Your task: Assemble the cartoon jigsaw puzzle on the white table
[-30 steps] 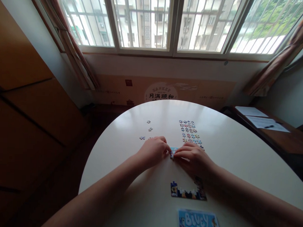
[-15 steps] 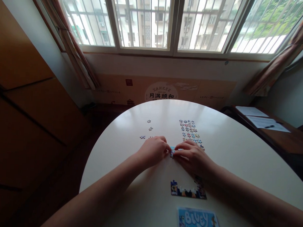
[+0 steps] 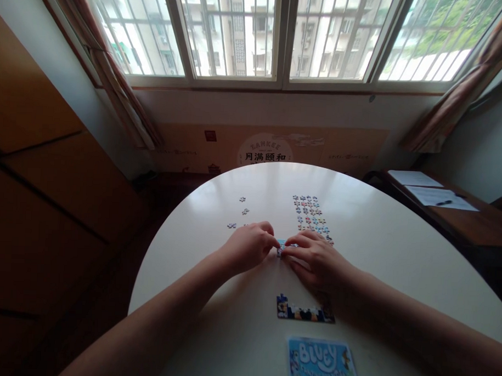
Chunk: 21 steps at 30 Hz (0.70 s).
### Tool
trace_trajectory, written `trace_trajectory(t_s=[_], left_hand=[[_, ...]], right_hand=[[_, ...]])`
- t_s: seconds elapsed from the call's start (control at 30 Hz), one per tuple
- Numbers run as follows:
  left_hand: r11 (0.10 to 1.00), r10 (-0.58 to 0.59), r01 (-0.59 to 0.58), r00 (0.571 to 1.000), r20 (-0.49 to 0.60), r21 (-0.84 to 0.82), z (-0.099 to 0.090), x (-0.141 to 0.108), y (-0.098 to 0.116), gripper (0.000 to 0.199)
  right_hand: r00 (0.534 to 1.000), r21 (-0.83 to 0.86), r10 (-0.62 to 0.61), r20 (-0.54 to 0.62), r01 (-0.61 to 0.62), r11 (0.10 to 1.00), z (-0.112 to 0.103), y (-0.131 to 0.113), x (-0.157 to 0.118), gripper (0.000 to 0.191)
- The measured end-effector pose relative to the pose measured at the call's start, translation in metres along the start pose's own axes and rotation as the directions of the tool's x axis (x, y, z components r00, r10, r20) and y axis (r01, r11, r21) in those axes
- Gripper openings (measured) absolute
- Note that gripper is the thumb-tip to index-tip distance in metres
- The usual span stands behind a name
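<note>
Near the middle of the white table, both hands meet at a small cluster of blue jigsaw puzzle pieces [image 3: 280, 248]. My left hand [image 3: 252, 245] has its fingers bent and pinched at the cluster's left edge. From the other side, my right hand [image 3: 314, 254] presses its fingertips on the pieces, partly covering them. Closer to me lies a joined strip of dark puzzle pieces [image 3: 304, 314], its right end shaded by my right forearm. Beyond my right hand, loose puzzle pieces [image 3: 310, 212] lie in rows. A few more single pieces [image 3: 242, 199] are scattered past my left hand.
A blue Bluey picture card [image 3: 322, 363] lies at the near side of the round white table [image 3: 183, 229]. To the right, a brown side table [image 3: 459, 220] bears papers [image 3: 440, 198] and a pen. Wooden cabinets [image 3: 36, 202] stand at the left, windows ahead.
The whole view has shifted slightly, so things sit a little further left and higher. Both hands stay at the blue pieces, with barely any movement of the fingers.
</note>
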<state>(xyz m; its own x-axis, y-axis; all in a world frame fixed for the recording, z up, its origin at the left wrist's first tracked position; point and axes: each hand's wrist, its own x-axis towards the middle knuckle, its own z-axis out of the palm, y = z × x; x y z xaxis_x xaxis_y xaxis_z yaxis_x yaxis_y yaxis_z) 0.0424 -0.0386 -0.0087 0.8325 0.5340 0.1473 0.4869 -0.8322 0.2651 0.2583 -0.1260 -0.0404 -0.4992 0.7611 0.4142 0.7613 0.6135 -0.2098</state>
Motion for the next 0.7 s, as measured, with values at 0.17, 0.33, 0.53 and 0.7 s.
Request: trace_trajectory(t_s=[0.17, 0.33, 0.53, 0.7], left_hand=[[0.997, 0.067, -0.069, 0.997, 0.044, 0.042, -0.005, -0.001, 0.001, 0.033], [0.991, 0.1, -0.104, 0.994, 0.051, 0.081, -0.006, 0.0, 0.002, 0.04], [0.994, 0.099, -0.101, 0.994, 0.045, 0.047, -0.002, 0.002, 0.001, 0.034], [0.996, 0.082, -0.081, 0.996, 0.029, -0.039, -0.001, 0.002, -0.001, 0.037]], right_hand=[[0.995, 0.021, -0.001, -0.095, 0.003, 1.0, -0.009, 0.005, -0.005, 0.027], [0.939, 0.111, 0.104, -0.328, -0.071, 0.991, -0.033, 0.019, -0.009, 0.023], [0.922, 0.053, 0.099, -0.375, -0.086, 0.995, -0.033, 0.05, -0.016, 0.024], [0.892, 0.084, 0.147, -0.428, -0.123, 0.989, -0.023, 0.063, -0.018, 0.026]])
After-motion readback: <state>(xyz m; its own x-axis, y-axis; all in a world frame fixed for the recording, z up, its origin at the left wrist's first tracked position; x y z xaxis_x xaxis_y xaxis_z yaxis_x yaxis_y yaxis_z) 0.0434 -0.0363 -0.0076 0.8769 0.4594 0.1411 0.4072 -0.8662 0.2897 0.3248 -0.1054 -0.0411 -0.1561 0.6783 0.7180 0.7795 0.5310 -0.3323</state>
